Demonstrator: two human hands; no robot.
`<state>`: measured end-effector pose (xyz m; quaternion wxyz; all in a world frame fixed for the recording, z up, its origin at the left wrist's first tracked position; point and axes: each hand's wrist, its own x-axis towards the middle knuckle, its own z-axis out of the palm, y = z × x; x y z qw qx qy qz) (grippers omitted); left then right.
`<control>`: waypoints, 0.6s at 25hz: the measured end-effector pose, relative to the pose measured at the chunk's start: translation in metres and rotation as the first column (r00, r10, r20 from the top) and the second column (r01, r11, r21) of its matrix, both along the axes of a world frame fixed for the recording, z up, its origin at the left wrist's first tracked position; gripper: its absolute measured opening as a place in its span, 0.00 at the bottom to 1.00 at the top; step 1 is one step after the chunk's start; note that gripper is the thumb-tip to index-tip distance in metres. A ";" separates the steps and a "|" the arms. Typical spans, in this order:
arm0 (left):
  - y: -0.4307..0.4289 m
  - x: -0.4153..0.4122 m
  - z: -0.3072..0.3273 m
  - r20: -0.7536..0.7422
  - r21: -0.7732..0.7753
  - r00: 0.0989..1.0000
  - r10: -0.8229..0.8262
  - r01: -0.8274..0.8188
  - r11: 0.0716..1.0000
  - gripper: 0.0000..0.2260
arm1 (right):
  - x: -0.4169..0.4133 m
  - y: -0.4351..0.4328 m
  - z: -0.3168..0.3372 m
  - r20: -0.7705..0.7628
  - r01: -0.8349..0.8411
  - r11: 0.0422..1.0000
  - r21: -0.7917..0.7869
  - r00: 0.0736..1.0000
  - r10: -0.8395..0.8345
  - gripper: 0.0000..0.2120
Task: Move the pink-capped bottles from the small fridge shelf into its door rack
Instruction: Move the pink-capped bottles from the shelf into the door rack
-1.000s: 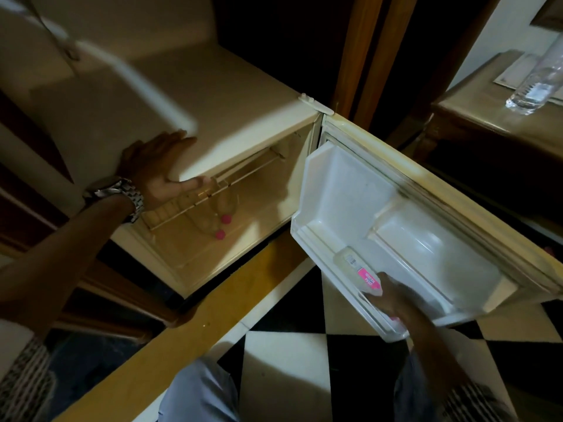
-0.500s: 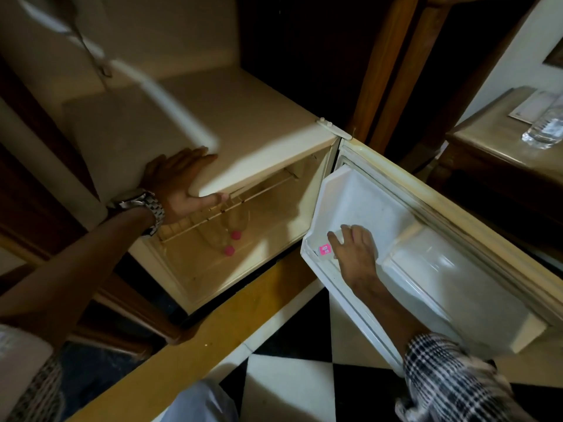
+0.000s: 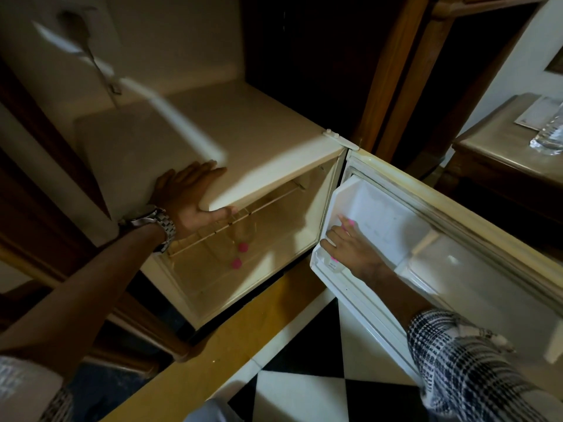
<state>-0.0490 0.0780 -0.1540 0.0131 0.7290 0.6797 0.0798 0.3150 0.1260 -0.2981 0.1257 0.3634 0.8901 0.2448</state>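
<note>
The small cream fridge [image 3: 259, 141] stands open, its door swung out to the right. Two pink-capped bottles lie under the wire shelf [image 3: 213, 231], caps facing me: one [image 3: 242, 247] behind, the other [image 3: 236, 263] in front. My right hand [image 3: 350, 251] lies inside the white door rack [image 3: 380, 214] at its left end and holds a third pink-capped bottle [image 3: 350, 222]; only its cap and a bit of pink label show. My left hand [image 3: 189, 196] rests on the fridge's top front edge, fingers flat, thumb under the lip.
A wooden side table [image 3: 487, 153] at the right carries a clear water bottle [image 3: 548, 141] and a paper [image 3: 539, 114]. Black-and-white tiles [image 3: 304, 391] and a yellow wooden strip [image 3: 243, 330] lie below the door. Dark wooden framing [image 3: 387, 71] rises behind the fridge.
My right hand has carried the bottle from the rack's near part up to its left end. My left hand stays on the fridge top.
</note>
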 end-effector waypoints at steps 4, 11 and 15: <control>0.001 0.000 0.002 0.010 -0.010 1.000 0.000 0.000 1.000 0.40 | 0.006 -0.004 -0.010 -0.039 0.021 1.000 0.020 0.999 -0.020 0.26; -0.001 0.002 0.004 0.016 -0.032 1.000 0.004 -0.003 0.999 0.41 | -0.057 -0.030 -0.013 -0.260 0.418 0.908 -0.004 0.877 -0.405 0.21; 0.000 0.000 0.004 0.011 -0.022 1.000 0.003 -0.003 1.000 0.41 | -0.144 -0.054 -0.037 -0.385 0.428 0.852 -0.301 0.763 -0.519 0.26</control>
